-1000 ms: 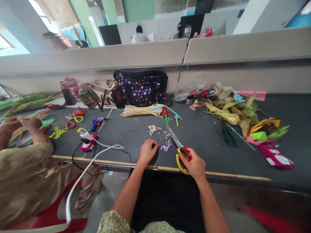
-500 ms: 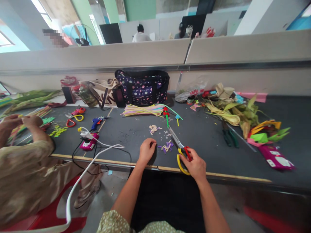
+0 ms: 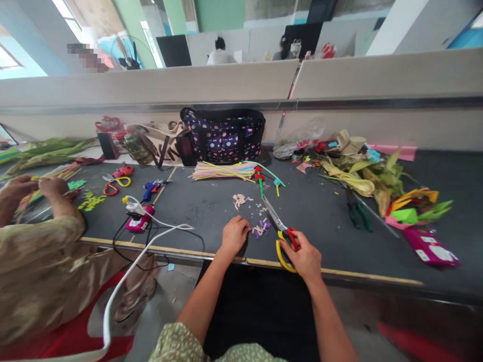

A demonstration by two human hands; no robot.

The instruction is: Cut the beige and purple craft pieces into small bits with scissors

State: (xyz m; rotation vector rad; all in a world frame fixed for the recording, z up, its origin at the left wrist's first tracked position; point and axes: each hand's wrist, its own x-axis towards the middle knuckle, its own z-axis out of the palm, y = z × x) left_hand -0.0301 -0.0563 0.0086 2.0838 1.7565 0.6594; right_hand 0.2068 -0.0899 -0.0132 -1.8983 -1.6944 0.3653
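My right hand (image 3: 306, 256) holds a pair of scissors (image 3: 275, 218) with one red and one yellow handle loop; the blades point away from me over the dark table. My left hand (image 3: 236, 235) rests low over the table with its fingers curled together, at the left edge of a small pile of purple and cream cut pieces (image 3: 261, 229). What its fingertips pinch, if anything, is too small to tell. Beyond lies a pile of cream pieces (image 3: 240, 201). Near the blade tips is a red and green fuzzy stem (image 3: 260, 182); a small blue and yellow one (image 3: 277, 186) lies beside it.
A bundle of pale fuzzy stems (image 3: 222, 171) lies before a dark patterned bag (image 3: 226, 136). A blue glue gun (image 3: 151, 190) and a white cable (image 3: 151, 242) are on the left, near a co-worker's hands (image 3: 53, 187). Right are green-handled pliers (image 3: 358, 213) and dried husks (image 3: 354, 176).
My left hand has moved right, up to the purple and cream pieces. My right hand keeps the scissors in about the same place.
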